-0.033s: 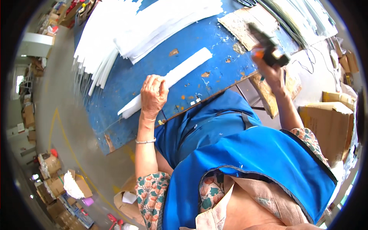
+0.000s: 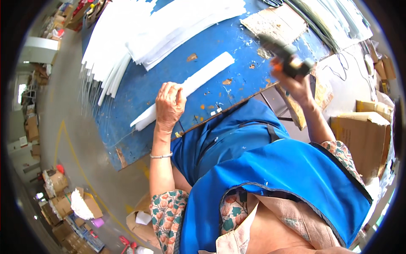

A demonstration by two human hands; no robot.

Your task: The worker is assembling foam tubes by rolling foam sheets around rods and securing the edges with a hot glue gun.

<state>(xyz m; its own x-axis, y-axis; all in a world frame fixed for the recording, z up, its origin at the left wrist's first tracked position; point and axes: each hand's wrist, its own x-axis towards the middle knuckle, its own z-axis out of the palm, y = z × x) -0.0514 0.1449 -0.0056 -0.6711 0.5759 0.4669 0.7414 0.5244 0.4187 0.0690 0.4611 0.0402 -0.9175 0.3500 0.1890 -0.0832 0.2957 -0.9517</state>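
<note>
On the blue table (image 2: 203,127) lies a long, narrow white rolled or folded strip (image 2: 209,74), set at a slant. My left hand (image 2: 169,103) is closed over its middle, with the fingers curled and the thumb side against the strip. Raised over the table's right edge, my right hand (image 2: 296,86) grips a dark handheld tool (image 2: 285,55) with an orange part. The tool points toward the far left, apart from the strip. Motion smears it, so its exact kind cannot be made out.
Stacked white sheets (image 2: 177,31) cover the table's far left, with thin strands hanging from their ends. A worn board (image 2: 275,25) lies at the far right beside dark cables (image 2: 315,25). Cardboard boxes (image 2: 359,139) stand to my right. Small white bits dot the near edge.
My right hand has shifted a little to the left with the dark tool, which has also dipped slightly. The left hand and the white strip stay in place.
</note>
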